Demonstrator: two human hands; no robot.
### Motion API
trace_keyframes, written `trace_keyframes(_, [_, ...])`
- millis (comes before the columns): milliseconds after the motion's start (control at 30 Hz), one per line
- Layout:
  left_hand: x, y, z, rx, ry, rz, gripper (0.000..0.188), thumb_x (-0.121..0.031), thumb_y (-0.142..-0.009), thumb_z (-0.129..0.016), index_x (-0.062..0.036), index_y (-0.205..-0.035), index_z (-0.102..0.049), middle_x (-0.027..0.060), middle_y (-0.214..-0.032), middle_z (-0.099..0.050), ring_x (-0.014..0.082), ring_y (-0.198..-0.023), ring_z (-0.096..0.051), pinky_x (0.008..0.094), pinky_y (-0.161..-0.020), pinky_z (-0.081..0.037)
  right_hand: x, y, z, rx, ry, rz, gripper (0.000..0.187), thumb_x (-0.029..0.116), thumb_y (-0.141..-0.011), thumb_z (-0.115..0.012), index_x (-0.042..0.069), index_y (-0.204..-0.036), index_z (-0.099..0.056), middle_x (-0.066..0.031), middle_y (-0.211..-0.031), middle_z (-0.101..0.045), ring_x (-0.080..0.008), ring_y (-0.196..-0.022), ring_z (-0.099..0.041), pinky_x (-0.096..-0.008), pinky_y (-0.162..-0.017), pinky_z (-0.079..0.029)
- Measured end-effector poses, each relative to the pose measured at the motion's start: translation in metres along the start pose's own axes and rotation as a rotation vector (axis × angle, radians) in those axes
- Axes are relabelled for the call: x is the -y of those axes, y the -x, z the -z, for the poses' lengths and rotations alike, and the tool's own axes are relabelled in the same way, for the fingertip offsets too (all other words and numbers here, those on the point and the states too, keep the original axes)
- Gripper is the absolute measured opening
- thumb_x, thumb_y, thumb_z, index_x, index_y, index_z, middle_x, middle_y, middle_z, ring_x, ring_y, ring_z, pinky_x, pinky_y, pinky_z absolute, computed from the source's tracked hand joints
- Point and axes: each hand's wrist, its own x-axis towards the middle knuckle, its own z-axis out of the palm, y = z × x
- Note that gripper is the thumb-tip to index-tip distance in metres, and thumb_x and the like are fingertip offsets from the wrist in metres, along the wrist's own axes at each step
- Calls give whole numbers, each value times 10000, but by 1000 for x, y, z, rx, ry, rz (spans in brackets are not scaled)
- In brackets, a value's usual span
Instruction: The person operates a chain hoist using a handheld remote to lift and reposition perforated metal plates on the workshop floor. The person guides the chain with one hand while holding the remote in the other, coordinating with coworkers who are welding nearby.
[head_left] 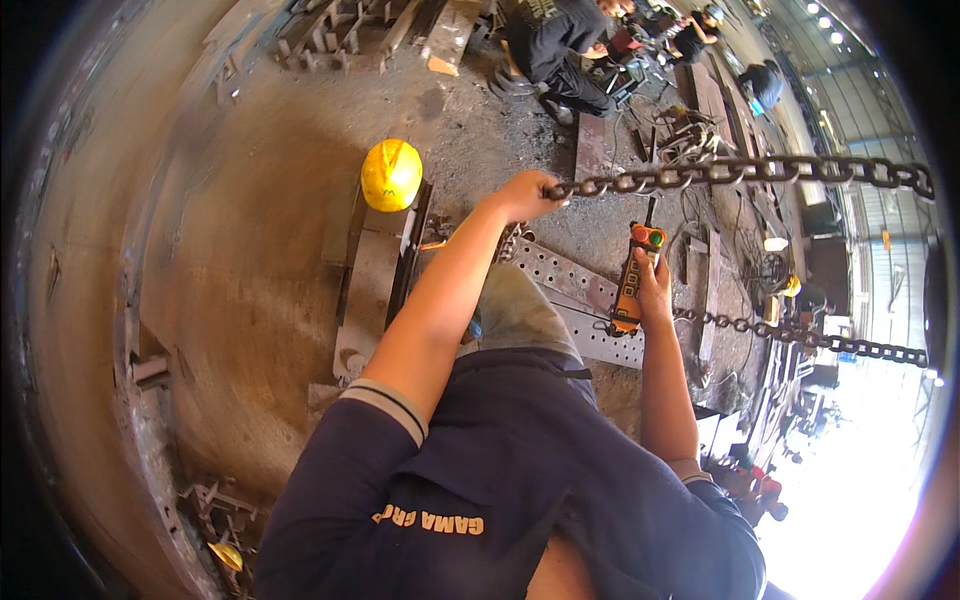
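While gripped in the right hand (657,295), shows as an orange-and-black remote control (628,300), ahead of the torso and off to its right. Runs with its long axis steeply aslant, from lower left to upper right, and points its short black antenna (651,211) away from the body, toward the top of the view. Turns its button face up to the camera, with a red button (640,233) and a green button (656,239) at the antenna end — and, farther down, dark keys with pale outlines, bearing marks too small to make out.

Closed in the left hand (528,197), just beyond, near the end of a dark chain (735,171) stretched almost level out to the right edge. Matched lower down by a second chain (780,332), running rightward from behind the right wrist.

Marked across the chest of the navy shirt (520,440) with yellowish capital lettering (430,522), upside down in view. Laid out beneath the hands, on the ground, as perforated steel plates (570,277).

Set to the left, on a steel beam (372,290), as a yellow helmet (392,172) with a small dark mark. Bent low at the top, as a dark-clothed co-worker (555,55) — pale lettering on the back, partly cut off.
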Motion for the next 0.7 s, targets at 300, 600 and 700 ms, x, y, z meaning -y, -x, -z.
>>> trace_keyframes(300, [6, -21, 0, -21, -99, -26, 205, -264, -926, -705, -71, -993, -702, 45, -683, -626, 171, -639, -572, 350, -605, -428, -21, -25, 12, -195, 38, -43, 546, 488, -922, -722, 34, -1208, -616, -55, -963, -655, -141, -855, -609, -321, -750, -505])
trace_keyframes(600, [-8, -32, 33, 15, -310, -58, 170, -218, -890, -727, -62, -893, -657, 80, -629, -569, 198, -579, -511, 370, -563, -405, -96, -23, 18, -251, -110, -134, 564, 459, -930, -731, 51, -1301, -614, -50, -1008, -677, -143, -904, -620, -317, -814, -509])
trace_keyframes(700, [-8, -33, 24, -106, -125, 13, 273, -287, -915, -745, -33, -869, -655, 48, -657, -626, 143, -603, -541, 344, -584, -437, -143, -7, 32, -469, 124, -251, 663, 537, -880, -749, 64, -1323, -607, -93, -1058, -694, -186, -949, -642, -357, -856, -515])
